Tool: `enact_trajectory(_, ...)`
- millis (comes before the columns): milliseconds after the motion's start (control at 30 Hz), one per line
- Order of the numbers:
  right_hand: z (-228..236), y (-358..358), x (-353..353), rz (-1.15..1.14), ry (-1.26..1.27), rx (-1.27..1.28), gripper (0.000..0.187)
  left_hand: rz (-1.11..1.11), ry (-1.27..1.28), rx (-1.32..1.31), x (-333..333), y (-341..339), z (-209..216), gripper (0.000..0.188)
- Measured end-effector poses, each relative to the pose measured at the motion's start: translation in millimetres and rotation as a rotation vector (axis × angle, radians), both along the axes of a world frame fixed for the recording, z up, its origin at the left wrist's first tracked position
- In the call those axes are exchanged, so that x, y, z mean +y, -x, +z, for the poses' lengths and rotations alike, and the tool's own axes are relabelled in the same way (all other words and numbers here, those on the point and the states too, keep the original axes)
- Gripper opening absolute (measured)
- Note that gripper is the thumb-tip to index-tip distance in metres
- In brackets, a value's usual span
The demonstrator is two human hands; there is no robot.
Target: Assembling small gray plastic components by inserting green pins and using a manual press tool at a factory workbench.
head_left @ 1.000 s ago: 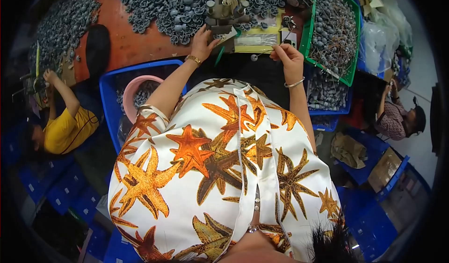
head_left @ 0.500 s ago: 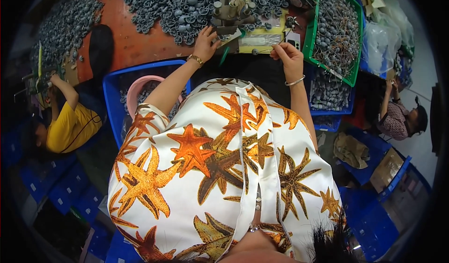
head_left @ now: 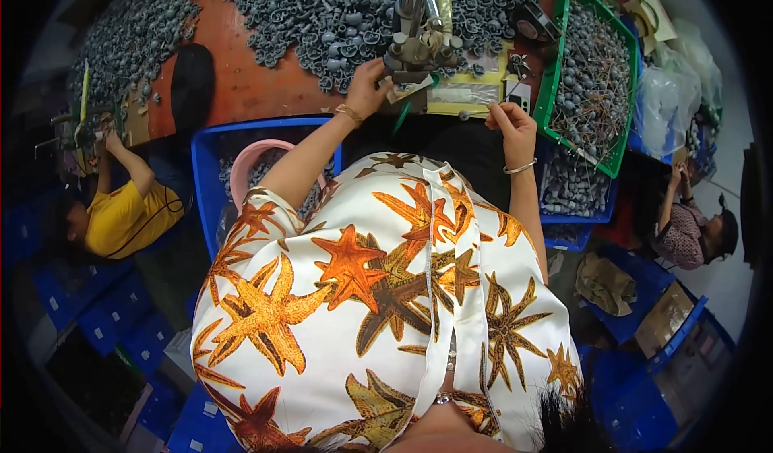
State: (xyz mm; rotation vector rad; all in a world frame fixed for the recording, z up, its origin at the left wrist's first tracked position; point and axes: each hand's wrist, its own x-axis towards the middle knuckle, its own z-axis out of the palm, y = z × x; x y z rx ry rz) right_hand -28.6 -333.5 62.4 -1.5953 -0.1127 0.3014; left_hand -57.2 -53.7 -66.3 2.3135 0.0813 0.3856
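My left hand [head_left: 368, 91] is at the left side of the base of a small metal bench press [head_left: 419, 54], fingers curled toward it. What its fingertips hold, if anything, is too small to make out. To the right of the press, my right hand [head_left: 513, 124] pinches a thin stem with a small grey ball [head_left: 465, 115] at its end, pointing left. A pale flat strip [head_left: 411, 91] lies under the press, next to a green strip [head_left: 403, 116]. Beyond the left hand spreads a large heap of grey plastic parts [head_left: 338, 30].
A green crate [head_left: 552, 78] of grey balls on wires stands at the right, above a blue bin [head_left: 609, 207]. A blue bin [head_left: 201, 187] with a pink basin [head_left: 240, 171] sits below the left forearm. Co-workers sit at left [head_left: 129, 219] and right [head_left: 684, 231]. A tape roll [head_left: 535, 24] lies by the crate.
The whole view has shifted slightly, so things sit lower and farther right. My left fingers look more curled by the press. My right hand keeps its pinch on the stem.
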Motion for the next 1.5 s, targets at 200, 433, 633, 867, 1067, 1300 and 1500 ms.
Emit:
enact_trajectory(200,-2.7,9.5,-8.8,0.023,-0.019,-0.092,0.014,0.451,-0.08,0.082,107.7,-65.4,-6.2,0.027)
enact_trajectory(433,3.8,24.8,-11.9,0.102,0.021,0.148,0.019,0.385,-0.277,0.371,127.7,-119.3,-8.0,0.025)
enact_trajectory(633,6.8,24.8,1.1,0.308,0.131,0.265,0.018,0.472,-0.134,0.117,120.6,-88.3,-11.4,0.023)
enact_trajectory(867,-7.6,18.6,55.3,0.542,0.075,0.512,0.021,0.399,1.262,0.336,9.2,41.7,32.4,0.022)
enact_trajectory(1067,-26.1,13.7,100.4,0.506,0.022,0.721,0.021,0.337,1.451,0.284,-21.5,71.3,55.9,0.027)
enact_trajectory(1300,-29.2,14.5,107.2,0.508,0.082,0.722,0.021,0.318,1.379,0.207,-28.6,71.6,60.1,0.03)
enact_trajectory(1500,-23.4,14.9,112.5,0.396,-0.012,0.711,0.019,0.181,1.122,0.095,-36.2,64.9,57.7,0.047)
